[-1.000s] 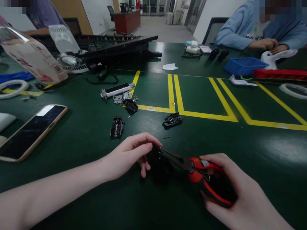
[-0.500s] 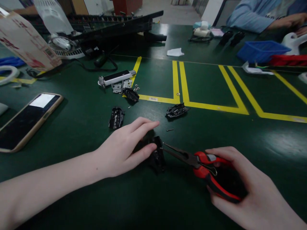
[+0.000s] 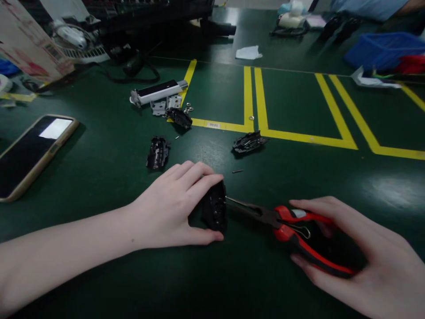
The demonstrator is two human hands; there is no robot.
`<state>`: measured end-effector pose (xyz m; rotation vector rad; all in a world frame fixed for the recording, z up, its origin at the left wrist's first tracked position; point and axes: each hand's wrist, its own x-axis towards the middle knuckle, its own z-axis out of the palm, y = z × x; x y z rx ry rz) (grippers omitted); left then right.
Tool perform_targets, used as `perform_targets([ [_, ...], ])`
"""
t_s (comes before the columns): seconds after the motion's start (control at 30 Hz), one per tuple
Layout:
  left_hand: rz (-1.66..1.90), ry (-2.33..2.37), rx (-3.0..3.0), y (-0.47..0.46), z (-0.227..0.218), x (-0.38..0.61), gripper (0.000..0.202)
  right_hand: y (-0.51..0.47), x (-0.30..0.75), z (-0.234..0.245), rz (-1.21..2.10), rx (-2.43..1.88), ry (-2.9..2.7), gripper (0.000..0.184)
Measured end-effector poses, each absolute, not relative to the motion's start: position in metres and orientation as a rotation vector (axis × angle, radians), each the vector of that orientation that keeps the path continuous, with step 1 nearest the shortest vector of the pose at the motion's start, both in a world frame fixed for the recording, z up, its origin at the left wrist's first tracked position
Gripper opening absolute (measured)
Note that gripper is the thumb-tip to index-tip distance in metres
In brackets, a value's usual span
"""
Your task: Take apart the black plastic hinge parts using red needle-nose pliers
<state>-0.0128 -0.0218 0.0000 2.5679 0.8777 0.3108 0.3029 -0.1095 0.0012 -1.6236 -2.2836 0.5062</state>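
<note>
My left hand [image 3: 175,206] is closed around a small black plastic part [image 3: 215,207] and holds it upright on the green table [image 3: 99,177]. In my right hand [image 3: 358,254] are red-handled needle-nose pliers [image 3: 299,232], fingers wrapped round the handles. The thin pliers' tips reach left and touch the black part's right side. A tiny dark pin [image 3: 237,171] lies just beyond the part.
Three more black plastic parts [image 3: 157,153] [image 3: 249,142] [image 3: 179,118] lie further out, with a silver-and-black bar [image 3: 159,92], metal brackets and washers. A phone [image 3: 31,153] rests at the left. Yellow tape lines [image 3: 252,99] cross the table. A blue basket [image 3: 381,48] sits far right.
My left hand let go of the black part, then closed on it again and stood it upright. The pliers' tips stayed at the part. The view tilted down.
</note>
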Motion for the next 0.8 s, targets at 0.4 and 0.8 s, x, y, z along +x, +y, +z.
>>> perform_targets([
  [0.4, 0.316, 0.739, 2.569, -0.0156, -0.0026, -0.0131, 0.071, -0.1166, 0.2932, 0.0006, 0.526, -1.724, -2.202, 0.048],
  [0.8, 0.306, 0.659, 2.642, -0.011, -0.0033, -0.014, 0.07, -0.1127, 0.2952, -0.0008, 0.487, -1.695, -2.308, 0.041],
])
